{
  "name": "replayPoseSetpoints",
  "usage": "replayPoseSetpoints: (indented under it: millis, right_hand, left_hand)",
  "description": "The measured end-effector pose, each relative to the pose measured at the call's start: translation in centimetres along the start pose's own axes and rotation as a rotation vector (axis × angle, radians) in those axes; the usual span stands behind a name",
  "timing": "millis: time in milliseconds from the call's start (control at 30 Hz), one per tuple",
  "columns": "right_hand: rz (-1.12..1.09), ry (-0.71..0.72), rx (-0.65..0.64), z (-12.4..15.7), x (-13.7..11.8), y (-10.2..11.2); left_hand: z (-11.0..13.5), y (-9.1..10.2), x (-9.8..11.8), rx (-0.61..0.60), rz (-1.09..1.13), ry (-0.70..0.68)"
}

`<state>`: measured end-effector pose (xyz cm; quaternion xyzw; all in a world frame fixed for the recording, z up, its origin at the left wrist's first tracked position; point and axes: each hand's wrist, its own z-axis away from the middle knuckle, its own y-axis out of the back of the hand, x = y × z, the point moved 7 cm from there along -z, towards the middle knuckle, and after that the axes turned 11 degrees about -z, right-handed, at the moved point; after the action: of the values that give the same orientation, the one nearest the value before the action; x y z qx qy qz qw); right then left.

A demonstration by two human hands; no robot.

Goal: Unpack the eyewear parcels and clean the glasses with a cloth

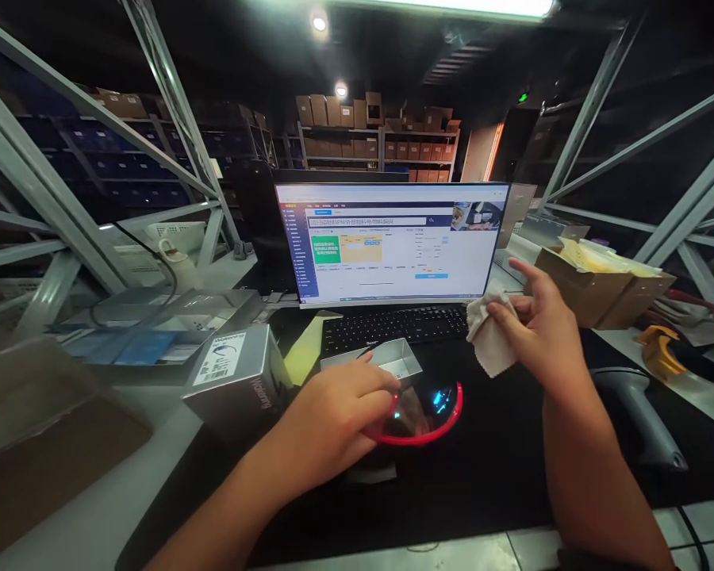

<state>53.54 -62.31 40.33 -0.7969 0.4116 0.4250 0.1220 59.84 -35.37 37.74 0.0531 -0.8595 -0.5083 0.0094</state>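
My left hand is closed around one end of a dark, glossy lens with a red rim, low over the black desk mat. Reflections shine on the lens, and my fingers hide its left end. Between thumb and fingers, my right hand pinches a crumpled white wiping cloth, raised to the right of the lens; the index finger points up. Just behind my left hand lies a shallow silver box part. A closed silver box printed "Wakening" stands to its left.
Behind the hands are a black keyboard and a lit monitor. A grey barcode scanner and a yellow-black tape dispenser lie at right, near an open carton. A brown carton stands front left.
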Motion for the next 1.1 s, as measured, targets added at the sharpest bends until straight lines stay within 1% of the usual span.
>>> replayPoseSetpoints:
  millis: [67, 167, 200, 233, 267, 333, 367, 400, 467, 567, 633, 667, 733, 867, 1000, 1100]
  right_hand:
    - [0.152, 0.05, 0.029, 0.3, -0.3, -0.6]
    - [0.153, 0.077, -0.035, 2.2, -1.6, -3.1]
    - [0.14, 0.092, -0.09, 3.2, -2.3, -4.2]
    - [0.129, 0.104, -0.186, 4.1, -3.1, -5.4]
    - [0.114, 0.111, -0.325, 5.2, -3.9, -6.7]
    - [0.061, 0.092, -0.66, 7.3, -5.1, -8.7]
    - [0.031, 0.069, -0.807, 8.1, -5.5, -9.1]
    - [0.004, 0.047, -0.917, 8.6, -5.7, -9.2]
    - [-0.049, 0.023, -1.049, 8.6, -5.7, -8.8]
    - [-0.125, -0.006, -1.227, 8.3, -4.8, -8.6]
    - [-0.15, -0.031, -1.316, 8.2, -4.1, -8.8]
    - [-0.145, -0.038, -1.331, 8.1, -3.8, -8.9]
    - [-0.109, -0.04, -1.314, 7.9, -3.3, -9.3]
    - [-0.061, -0.058, -1.186, 7.8, -2.5, -10.5]
    - [-0.132, -0.123, -1.066, 8.0, -1.6, -11.9]
    - [-0.154, -0.137, -1.006, 7.6, -1.4, -11.7]
  left_hand:
    - [-0.1, -0.3, 0.0, -0.026, -0.004, -0.008]
    - [-0.2, -0.8, 0.0, -0.045, -0.026, -0.025]
    - [-0.3, -1.0, 0.1, -0.046, -0.041, -0.033]
    - [-0.3, -1.0, 0.1, -0.043, -0.061, -0.038]
    - [-0.4, -1.1, 0.1, -0.036, -0.085, -0.04]
    - [-0.5, -1.0, 0.1, -0.015, -0.144, -0.037]
    - [-0.5, -1.0, 0.1, -0.008, -0.173, -0.037]
    - [-0.6, -0.9, 0.2, -0.002, -0.201, -0.039]
    - [-0.7, -1.0, 0.5, -0.007, -0.254, -0.056]
    - [-1.0, -1.6, 1.2, -0.02, -0.325, -0.109]
    - [-1.1, -2.0, 1.7, -0.016, -0.359, -0.139]
    - [-1.2, -2.1, 1.9, -0.006, -0.374, -0.147]
    - [-1.2, -2.3, 2.1, 0.019, -0.409, -0.158]
    - [-1.2, -2.7, 2.3, 0.051, -0.477, -0.178]
    - [-1.0, -2.6, 2.0, 0.093, -0.52, -0.206]
    - [-0.8, -2.0, 1.4, 0.157, -0.503, -0.202]
